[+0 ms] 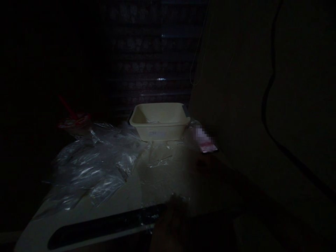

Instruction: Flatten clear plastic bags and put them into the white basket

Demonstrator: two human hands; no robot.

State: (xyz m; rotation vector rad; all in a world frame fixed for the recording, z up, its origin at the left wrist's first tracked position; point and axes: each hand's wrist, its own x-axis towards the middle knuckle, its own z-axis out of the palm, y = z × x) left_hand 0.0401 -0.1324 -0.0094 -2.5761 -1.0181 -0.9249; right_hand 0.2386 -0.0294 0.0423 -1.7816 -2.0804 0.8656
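The scene is very dark. My left hand point(170, 222) is low in the middle, at the near edge of the white tabletop point(126, 196); its fingers are dim and blurred. A sheet or bag of clear plastic point(165, 178) lies just beyond it, and whether the hand grips it cannot be made out. My right hand point(206, 163) reaches in from the lower right, smeared by motion, beside the plastic's right side. At the left sprawls a pile of clear plastic bags point(97, 164). A cream plastic basin point(160, 132) stands at the back, with some clear plastic inside.
A lit phone-like screen point(206, 141) rests right of the basin. Back left is a cup with a red lid and straw point(76, 120). A long black strip point(105, 224) runs along the table's near edge. A dark cable point(265, 105) hangs on the right wall.
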